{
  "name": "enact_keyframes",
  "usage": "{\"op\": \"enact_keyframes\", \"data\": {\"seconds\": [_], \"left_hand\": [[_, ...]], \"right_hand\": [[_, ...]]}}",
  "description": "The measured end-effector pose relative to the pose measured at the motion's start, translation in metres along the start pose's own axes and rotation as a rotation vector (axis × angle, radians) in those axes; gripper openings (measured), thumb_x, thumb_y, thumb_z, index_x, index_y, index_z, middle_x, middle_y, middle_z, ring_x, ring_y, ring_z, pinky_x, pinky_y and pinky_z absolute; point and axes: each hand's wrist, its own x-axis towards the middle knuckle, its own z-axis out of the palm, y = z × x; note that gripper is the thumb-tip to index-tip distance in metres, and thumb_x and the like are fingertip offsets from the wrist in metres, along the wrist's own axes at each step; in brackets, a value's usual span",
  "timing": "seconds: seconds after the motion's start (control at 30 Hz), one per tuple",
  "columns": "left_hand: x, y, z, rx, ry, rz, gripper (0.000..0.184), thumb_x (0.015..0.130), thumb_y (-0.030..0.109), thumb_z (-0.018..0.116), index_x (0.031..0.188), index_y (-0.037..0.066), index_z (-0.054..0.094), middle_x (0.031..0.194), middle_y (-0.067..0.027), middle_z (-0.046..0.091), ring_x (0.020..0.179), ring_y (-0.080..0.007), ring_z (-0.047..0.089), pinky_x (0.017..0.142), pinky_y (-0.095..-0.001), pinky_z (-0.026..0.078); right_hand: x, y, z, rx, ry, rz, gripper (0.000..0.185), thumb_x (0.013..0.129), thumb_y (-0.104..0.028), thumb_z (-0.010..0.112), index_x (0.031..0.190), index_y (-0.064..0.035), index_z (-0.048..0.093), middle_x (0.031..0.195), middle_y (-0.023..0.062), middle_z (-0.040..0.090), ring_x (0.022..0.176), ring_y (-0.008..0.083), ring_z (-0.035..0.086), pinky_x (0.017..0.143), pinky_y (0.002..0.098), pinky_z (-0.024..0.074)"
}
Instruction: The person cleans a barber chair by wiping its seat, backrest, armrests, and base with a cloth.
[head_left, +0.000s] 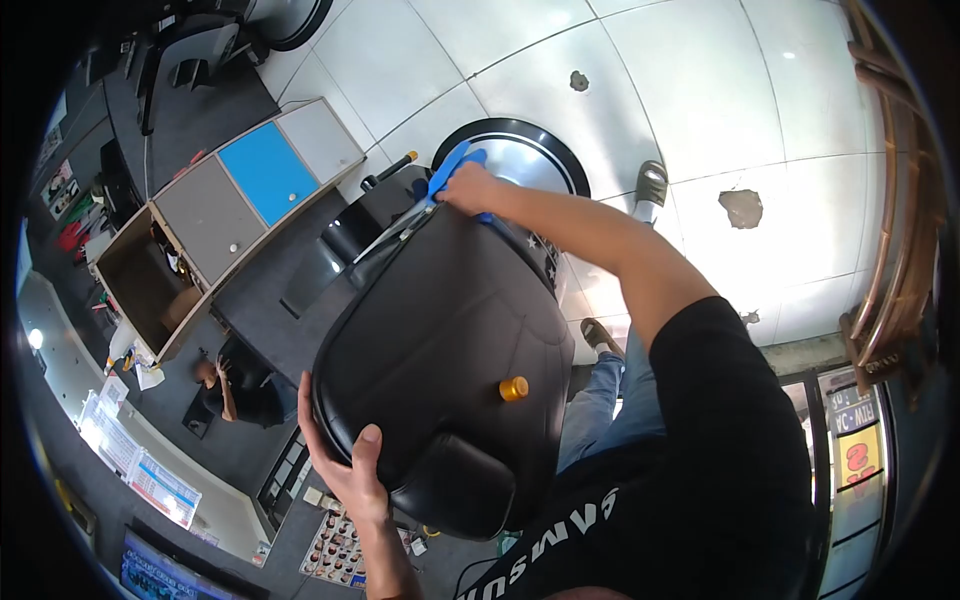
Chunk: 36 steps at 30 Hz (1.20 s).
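Before you, the black padded chair point(430, 310) bears a small gold cap point(513, 388) at its four o'clock. The pale tiled floor point(720, 80) carries the chair's round metal base point(540, 165) between twelve and one, your far sandal point(652, 182) at two.

Two hands point(355, 484), one blue cloth point(446, 172), one headrest point(456, 487), two sandals point(652, 181) show.

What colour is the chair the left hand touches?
The chair is black; the head view shows it best.
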Motion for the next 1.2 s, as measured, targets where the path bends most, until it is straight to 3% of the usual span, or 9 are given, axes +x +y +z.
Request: {"op": "enact_keyframes", "data": {"seconds": [0.23,0.33,0.43,0.53,0.63,0.87,1.03,1.1,1.2], "left_hand": [[0.002,0.003,0.002,-0.029,-0.009,0.005,0.095,0.074,0.029,0.076,0.155,-0.002,0.04,0.146,-0.0206,0.052,0.133,-0.0303,0.052,0.115,-0.0392,0.037],[0.002,0.002,0.003,-0.021,-0.003,0.014,0.095,0.074,0.031,0.076,0.155,-0.002,0.04,0.146,-0.0209,0.052,0.133,-0.0305,0.053,0.116,-0.0395,0.037],[0.002,0.001,0.002,-0.004,-0.004,0.024,0.095,0.075,0.033,0.075,0.155,-0.002,0.04,0.146,-0.0212,0.051,0.133,-0.0307,0.053,0.115,-0.0401,0.037],[0.002,0.003,0.003,-0.011,-0.011,0.013,0.095,0.076,0.035,0.075,0.156,-0.002,0.039,0.147,-0.0212,0.051,0.131,-0.0304,0.054,0.114,-0.0403,0.039],[0.003,0.002,0.002,-0.021,-0.024,0.006,0.095,0.076,0.035,0.075,0.156,-0.002,0.039,0.146,-0.0212,0.052,0.131,-0.0301,0.055,0.113,-0.0399,0.04],[0.005,-0.003,0.002,0.002,-0.01,0.05,0.092,0.078,0.035,0.073,0.155,-0.002,0.04,0.146,-0.0206,0.053,0.131,-0.0296,0.054,0.114,-0.0384,0.039],[0.003,0.0,0.0,0.004,-0.031,0.061,0.086,0.081,0.03,0.071,0.155,-0.003,0.041,0.146,-0.02,0.052,0.13,-0.0278,0.055,0.112,-0.0374,0.041],[0.002,0.002,0.003,-0.046,-0.03,0.05,0.083,0.082,0.027,0.07,0.155,-0.002,0.042,0.145,-0.0194,0.052,0.128,-0.0267,0.056,0.11,-0.0363,0.043],[0.0,0.004,0.003,-0.052,-0.033,0.032,0.08,0.083,0.024,0.069,0.155,0.001,0.043,0.143,-0.0184,0.054,0.124,-0.0254,0.058,0.107,-0.0347,0.045]], "right_hand": [[-0.087,0.045,-0.008,0.397,-0.127,0.571,0.024,0.091,-0.025,0.056,0.104,-0.0183,0.074,0.094,0.0123,0.075,0.095,0.0386,0.071,0.079,0.0511,0.0545],[-0.101,0.055,0.036,0.643,0.207,0.581,0.024,0.093,-0.024,0.056,0.109,-0.0155,0.072,0.115,0.0119,0.07,0.116,0.0399,0.06,0.096,0.0488,0.0495],[-0.057,0.054,0.074,0.897,0.302,0.267,0.026,0.097,-0.025,0.054,0.115,-0.0128,0.069,0.134,0.0231,0.056,0.131,0.0449,0.048,0.109,0.0501,0.0402],[-0.026,0.003,0.013,0.985,0.14,0.4,0.025,0.099,-0.034,0.058,0.106,-0.0107,0.064,0.124,0.0225,0.059,0.118,0.0419,0.058,0.098,0.0505,0.0453],[-0.03,-0.026,0.033,0.986,0.32,0.39,0.02,0.098,-0.029,0.065,0.099,-0.0092,0.06,0.108,0.0185,0.064,0.107,0.0413,0.062,0.092,0.0514,0.0462],[-0.162,-0.05,0.046,0.483,0.538,0.217,0.014,0.095,-0.022,0.07,0.097,-0.0098,0.064,0.117,0.0133,0.068,0.135,0.034,0.054,0.112,0.0543,0.041],[-0.263,-0.098,0.075,0.371,0.213,0.285,0.021,0.097,-0.031,0.067,0.106,-0.013,0.072,0.129,0.0108,0.065,0.145,0.0308,0.044,0.122,0.0539,0.03],[-0.3,-0.112,0.093,0.433,0.316,0.263,0.025,0.096,-0.035,0.066,0.101,-0.0119,0.073,0.122,0.0106,0.069,0.135,0.0308,0.054,0.121,0.0539,0.0309],[-0.338,-0.118,0.08,0.66,-0.213,0.522,0.033,0.095,-0.04,0.064,0.096,-0.0079,0.072,0.11,0.0128,0.072,0.118,0.0332,0.064,0.111,0.0497,0.0421]]}}
